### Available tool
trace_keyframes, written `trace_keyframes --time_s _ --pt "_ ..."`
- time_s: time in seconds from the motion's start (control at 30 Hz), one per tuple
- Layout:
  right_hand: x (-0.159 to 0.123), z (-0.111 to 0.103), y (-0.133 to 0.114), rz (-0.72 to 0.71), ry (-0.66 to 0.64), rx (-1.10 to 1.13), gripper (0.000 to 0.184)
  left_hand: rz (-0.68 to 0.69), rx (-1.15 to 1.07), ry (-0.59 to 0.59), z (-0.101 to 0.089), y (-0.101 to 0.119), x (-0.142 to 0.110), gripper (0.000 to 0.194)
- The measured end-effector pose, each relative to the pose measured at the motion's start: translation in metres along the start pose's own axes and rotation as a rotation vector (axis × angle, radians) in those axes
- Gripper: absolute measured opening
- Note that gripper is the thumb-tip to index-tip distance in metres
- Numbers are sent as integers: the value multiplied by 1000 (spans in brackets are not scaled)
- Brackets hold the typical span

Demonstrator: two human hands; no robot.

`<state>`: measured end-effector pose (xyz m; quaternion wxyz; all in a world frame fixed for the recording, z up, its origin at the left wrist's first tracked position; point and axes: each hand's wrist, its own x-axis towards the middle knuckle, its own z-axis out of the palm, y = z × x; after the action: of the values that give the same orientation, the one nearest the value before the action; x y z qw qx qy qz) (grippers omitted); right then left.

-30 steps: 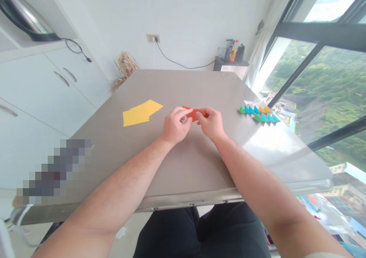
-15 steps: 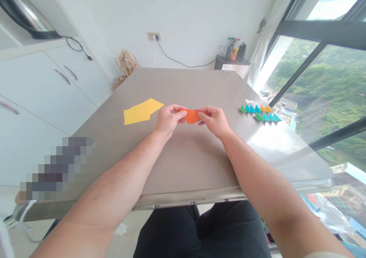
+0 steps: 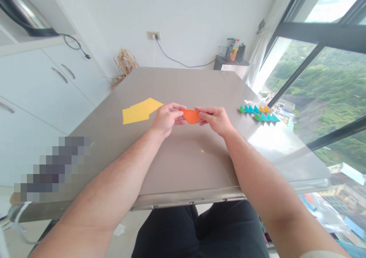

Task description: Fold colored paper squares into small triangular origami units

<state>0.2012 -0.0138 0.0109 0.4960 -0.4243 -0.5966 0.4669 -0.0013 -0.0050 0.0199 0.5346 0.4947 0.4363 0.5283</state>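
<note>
Between my two hands, above the middle of the table, is a folded piece of orange paper, wider along its top edge than its bottom. My left hand pinches its left end between thumb and fingers. At the right end, my right hand grips it the same way. The paper's ends are partly hidden by my fingers. Flat on the table, just left of my left hand, lie overlapping sheets of yellow paper.
Two rows of small folded paper boats in green, blue and orange stand at the right side of the grey table, near the window. A blurred-out dark object lies at the left edge. A kettle stands on the left cabinet.
More of the orange paper shows, its top edge now straighter, and my fingers have shifted slightly outward along its ends. The whole view has moved a little.
</note>
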Motion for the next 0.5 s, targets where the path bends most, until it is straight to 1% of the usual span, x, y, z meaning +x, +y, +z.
trace_keyframes --time_s 0.13,0.27,0.5 --pt "-1 0 -3 17 -47 75 34 23 -16 33 0 -1 1 17" --pt "-2 0 -5 51 -62 156 31 54 -33 28 -1 -2 2 14" --pt "-3 -1 -5 52 -70 228 22 1 -98 0 -3 -4 3 14"
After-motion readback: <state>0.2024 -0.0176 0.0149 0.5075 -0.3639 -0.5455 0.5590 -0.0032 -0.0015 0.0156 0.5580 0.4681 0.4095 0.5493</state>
